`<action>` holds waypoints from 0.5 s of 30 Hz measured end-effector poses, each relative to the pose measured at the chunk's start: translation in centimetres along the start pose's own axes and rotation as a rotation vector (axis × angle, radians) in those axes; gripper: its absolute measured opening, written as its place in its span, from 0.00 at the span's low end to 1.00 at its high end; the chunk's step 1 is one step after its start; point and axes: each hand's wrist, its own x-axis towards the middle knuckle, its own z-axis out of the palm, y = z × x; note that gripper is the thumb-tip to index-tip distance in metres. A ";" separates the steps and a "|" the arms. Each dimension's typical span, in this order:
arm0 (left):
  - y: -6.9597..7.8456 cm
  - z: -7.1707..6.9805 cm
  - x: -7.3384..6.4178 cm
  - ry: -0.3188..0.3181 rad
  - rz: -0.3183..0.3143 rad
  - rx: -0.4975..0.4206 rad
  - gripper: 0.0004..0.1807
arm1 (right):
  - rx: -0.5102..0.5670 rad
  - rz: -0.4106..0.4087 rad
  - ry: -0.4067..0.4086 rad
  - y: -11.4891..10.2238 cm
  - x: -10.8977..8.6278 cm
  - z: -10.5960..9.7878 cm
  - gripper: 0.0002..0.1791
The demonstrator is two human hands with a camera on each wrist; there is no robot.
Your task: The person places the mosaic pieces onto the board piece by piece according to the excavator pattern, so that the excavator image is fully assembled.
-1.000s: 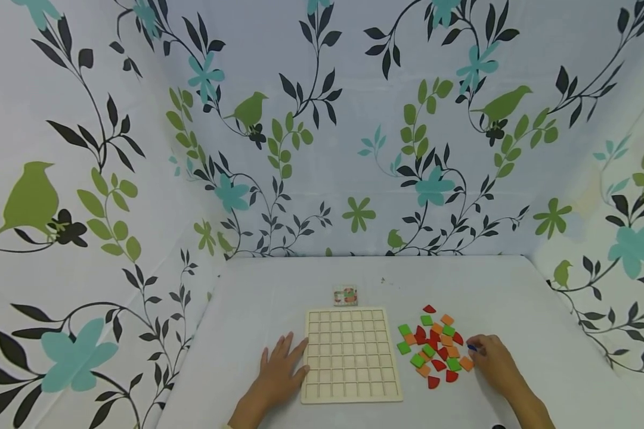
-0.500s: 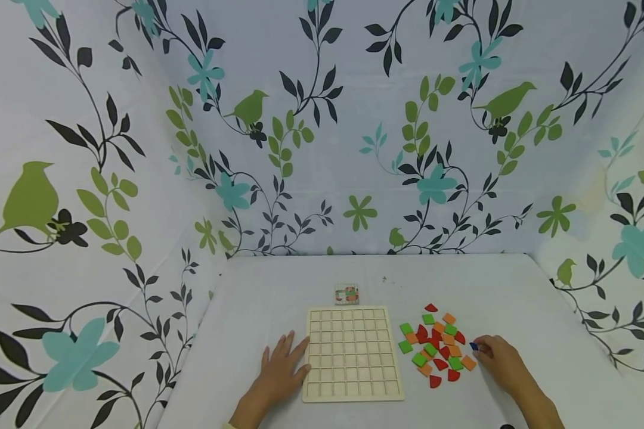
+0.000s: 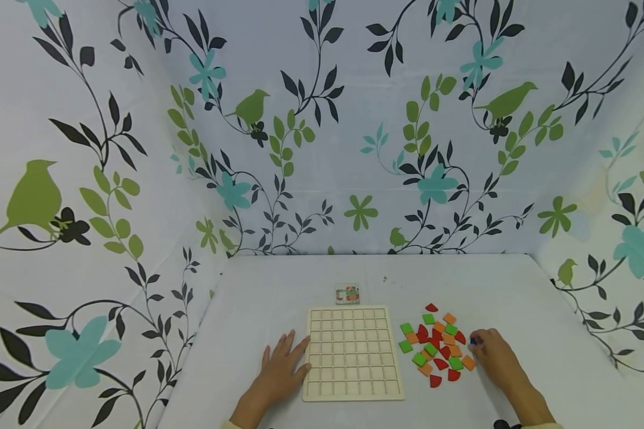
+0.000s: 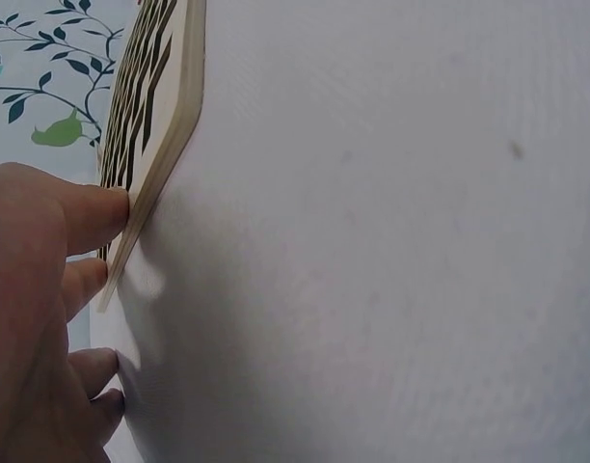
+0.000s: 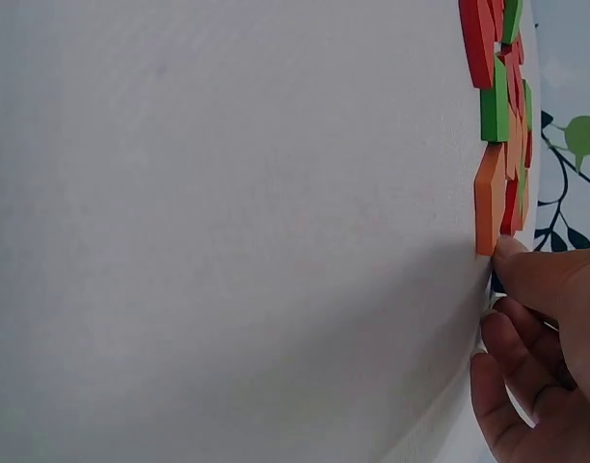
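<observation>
My left hand (image 3: pixel 280 374) lies with fingers spread at the left edge of a pale wooden grid board (image 3: pixel 352 353). Its thumb and a fingertip touch the board's rim, as the left wrist view also shows. To the right of the loose pieces, my right hand (image 3: pixel 495 356) pinches a small dark blue piece (image 3: pixel 473 341) between thumb and fingers, close over the white table. The fingers cover most of that piece. In the right wrist view the thumb is right beside an orange square tile (image 5: pixel 489 201) at the near end of the pile.
Between board and right hand lies a loose pile of green squares (image 3: pixel 430 349), orange squares and red quarter-round pieces (image 3: pixel 435 381). A small printed card (image 3: pixel 347 293) lies behind the board. Patterned cloth (image 3: pixel 300 196) hangs at the back and sides of the white table (image 3: pixel 236 310).
The blue piece stuck out more from the right fingertips half a second ago; now the fingers cover more of it. The left hand and board stay in place.
</observation>
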 end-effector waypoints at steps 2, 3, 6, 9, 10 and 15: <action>-0.1 0.0 0.1 -0.002 -0.002 0.002 0.34 | -0.012 0.001 0.020 -0.2 0.2 0.1 0.17; -0.1 0.0 0.1 -0.003 -0.003 0.007 0.34 | -0.015 -0.001 0.030 -0.4 0.3 0.1 0.17; -0.1 0.1 0.1 -0.003 -0.007 0.010 0.34 | -0.026 -0.001 0.050 -1.0 0.7 0.1 0.17; -0.1 0.1 0.1 -0.002 -0.007 0.009 0.35 | -0.023 0.010 0.065 -2.0 1.0 0.0 0.18; -0.1 0.1 0.1 -0.001 -0.007 0.006 0.35 | -0.023 0.011 0.067 -2.3 1.1 0.0 0.18; 0.0 0.0 0.1 -0.006 -0.012 0.000 0.35 | 0.017 -0.016 0.049 -5.1 1.4 -0.1 0.18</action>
